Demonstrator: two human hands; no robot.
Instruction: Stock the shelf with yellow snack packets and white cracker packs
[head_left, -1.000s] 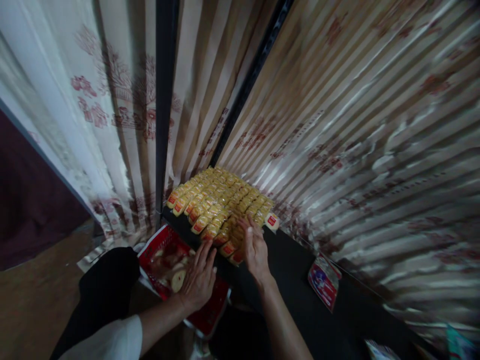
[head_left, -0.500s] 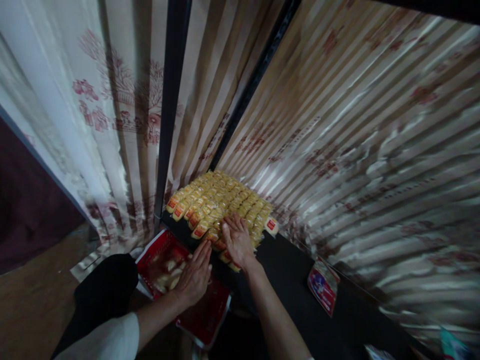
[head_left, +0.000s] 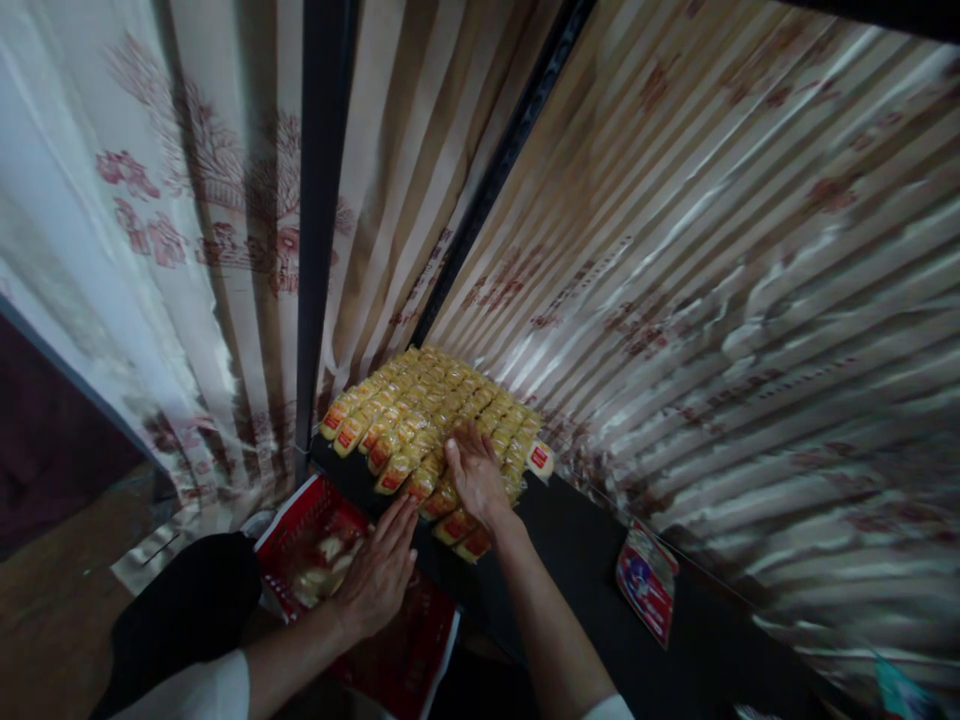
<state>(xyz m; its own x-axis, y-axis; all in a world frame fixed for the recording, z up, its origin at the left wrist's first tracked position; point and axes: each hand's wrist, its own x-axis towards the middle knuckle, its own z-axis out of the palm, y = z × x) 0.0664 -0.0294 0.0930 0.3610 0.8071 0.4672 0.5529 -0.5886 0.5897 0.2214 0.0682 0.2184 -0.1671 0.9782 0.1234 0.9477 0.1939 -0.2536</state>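
Rows of small yellow packets (head_left: 420, 405) in clear wrap, with red labels at their ends, lie stacked side by side on a black shelf (head_left: 570, 560). My right hand (head_left: 474, 470) rests flat on top of the packets near their right side, fingers stretched out. At the front edge of the rows, my left hand (head_left: 382, 570) is held with straight fingers, its tips against or close beside the packet ends. Under the left hand stands a red basket (head_left: 289, 530) with several pale yellow pieces (head_left: 330, 560) in it.
A red and blue packet (head_left: 646, 585) lies on the shelf to the right. One white-ended packet (head_left: 540, 458) sits at the right end of the rows. Corrugated printed sheeting (head_left: 675, 250) walls the back and left, with a dark upright post (head_left: 319, 230). Something teal (head_left: 900, 690) shows lower right.
The view has shifted slightly. Both hands keep nearly the same pose at the packets. More red-labelled packet ends show at the front, below my right hand.
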